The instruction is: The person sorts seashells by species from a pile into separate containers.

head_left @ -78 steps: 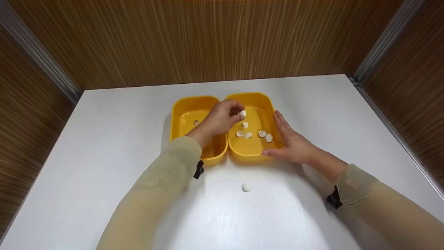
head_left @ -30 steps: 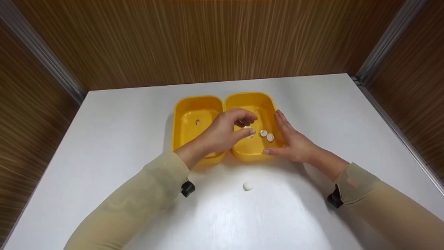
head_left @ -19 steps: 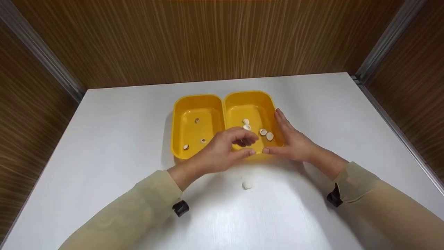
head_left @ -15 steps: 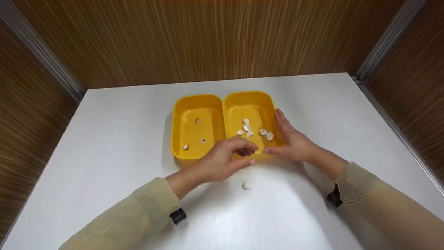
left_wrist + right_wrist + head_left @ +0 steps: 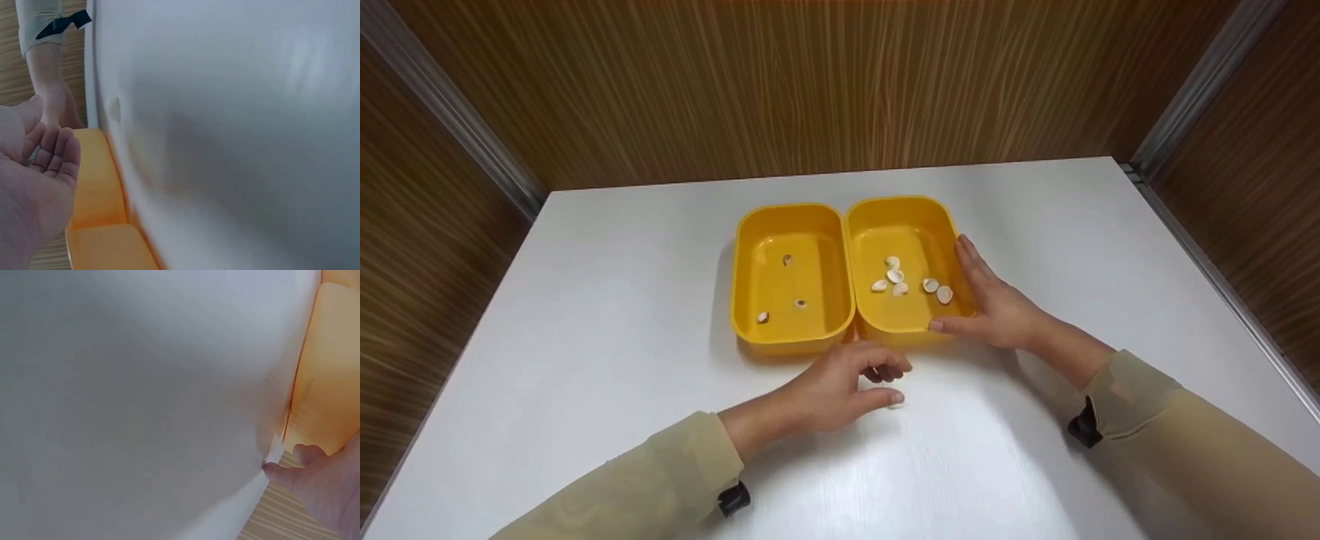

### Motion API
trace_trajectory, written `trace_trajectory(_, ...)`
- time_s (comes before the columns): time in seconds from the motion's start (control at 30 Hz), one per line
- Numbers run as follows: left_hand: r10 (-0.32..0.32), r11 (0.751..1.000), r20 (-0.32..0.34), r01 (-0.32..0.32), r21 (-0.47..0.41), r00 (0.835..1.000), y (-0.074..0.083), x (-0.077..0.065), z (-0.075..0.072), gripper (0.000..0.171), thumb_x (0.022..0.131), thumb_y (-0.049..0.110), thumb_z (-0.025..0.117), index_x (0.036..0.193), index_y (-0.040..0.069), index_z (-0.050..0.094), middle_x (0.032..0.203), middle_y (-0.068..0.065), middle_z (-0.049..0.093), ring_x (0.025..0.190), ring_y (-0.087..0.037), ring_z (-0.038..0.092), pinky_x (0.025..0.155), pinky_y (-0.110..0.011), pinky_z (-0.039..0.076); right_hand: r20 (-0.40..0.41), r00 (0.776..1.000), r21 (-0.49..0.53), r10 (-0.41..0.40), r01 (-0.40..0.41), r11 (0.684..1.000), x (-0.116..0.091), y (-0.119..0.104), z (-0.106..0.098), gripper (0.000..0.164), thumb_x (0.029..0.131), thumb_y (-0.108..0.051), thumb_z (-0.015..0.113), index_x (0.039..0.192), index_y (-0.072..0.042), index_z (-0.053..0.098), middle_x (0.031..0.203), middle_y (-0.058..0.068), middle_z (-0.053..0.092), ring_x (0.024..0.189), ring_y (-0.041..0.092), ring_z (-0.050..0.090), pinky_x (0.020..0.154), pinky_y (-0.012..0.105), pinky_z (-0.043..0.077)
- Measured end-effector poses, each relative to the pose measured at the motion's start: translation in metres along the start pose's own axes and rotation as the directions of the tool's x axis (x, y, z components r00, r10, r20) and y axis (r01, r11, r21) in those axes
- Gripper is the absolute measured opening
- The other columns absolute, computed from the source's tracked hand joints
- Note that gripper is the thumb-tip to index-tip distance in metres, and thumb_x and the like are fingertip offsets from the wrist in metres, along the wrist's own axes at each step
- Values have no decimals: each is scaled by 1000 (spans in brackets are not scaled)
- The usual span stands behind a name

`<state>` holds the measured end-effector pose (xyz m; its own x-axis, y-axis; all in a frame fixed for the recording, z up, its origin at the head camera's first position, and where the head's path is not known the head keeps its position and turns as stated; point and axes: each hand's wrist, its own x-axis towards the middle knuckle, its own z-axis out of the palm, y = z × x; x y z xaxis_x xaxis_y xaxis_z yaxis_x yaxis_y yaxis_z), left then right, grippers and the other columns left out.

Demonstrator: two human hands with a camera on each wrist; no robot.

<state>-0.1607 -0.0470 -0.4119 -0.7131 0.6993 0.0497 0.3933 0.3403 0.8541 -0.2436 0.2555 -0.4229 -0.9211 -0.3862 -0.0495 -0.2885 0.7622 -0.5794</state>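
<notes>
My left hand [image 5: 840, 386] hovers just in front of the two yellow boxes, thumb and loosely bent fingers apart. Close beside its thumb, a white seashell [image 5: 115, 109] lies on the table; the thumb mostly covers it in the head view. At the near right corner of the right yellow box [image 5: 885, 328], my right hand [image 5: 997, 304] rests with straight fingers along the side and its thumb at the front. Several pale seashells [image 5: 895, 276] lie inside that box. The left yellow box [image 5: 780, 347] holds 3 small, darker shells [image 5: 800, 304].
The boxes stand side by side on a white table [image 5: 630, 315]. A wood-grain panel [image 5: 825, 90] rises behind the table, with more panels at both sides.
My left hand was pinching a white shell over the right box. It has let go and come back toward me to the shell on the table. My right hand has stayed put.
</notes>
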Motion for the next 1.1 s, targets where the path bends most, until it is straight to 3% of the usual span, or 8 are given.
trace_trajectory(0.23,-13,1000,10,13,-5,1000,-11,-1,7,32,99,14,78,128,5,70,121,-8,70,111,-21,65,100,-28,52,-8,1000,-5,-6,6,1000,-2,1,-1,130,87,-65,79,170,-22,-12,177,2,-15,161,41,7,125,62,16)
trace_trajectory(0.47,13,1000,-7,-13,25,1000,-27,-2,11,30,96,10,80,123,3,70,116,-9,69,108,-21,64,99,-32,53,-11,999,-3,-37,37,999,-2,2,-1,129,88,-61,80,170,-16,-9,177,2,-15,161,41,6,125,62,17)
trace_trajectory(0.6,4,999,7,-5,42,1000,-34,-1,12,31,96,12,81,124,5,71,115,-5,67,108,-17,62,99,-29,51,-7,1000,-4,-30,30,1000,-1,2,0,131,88,-63,80,170,-16,-10,177,2,-15,162,39,6,125,61,16)
trace_trajectory(1.1,1,988,39,-7,152,999,-41,4,14,29,96,20,82,124,15,74,118,7,62,109,-8,56,100,-26,47,-2,1000,-15,-10,10,1000,1,1,-1,132,87,-66,79,170,-19,-12,177,3,-15,161,41,8,124,62,18)
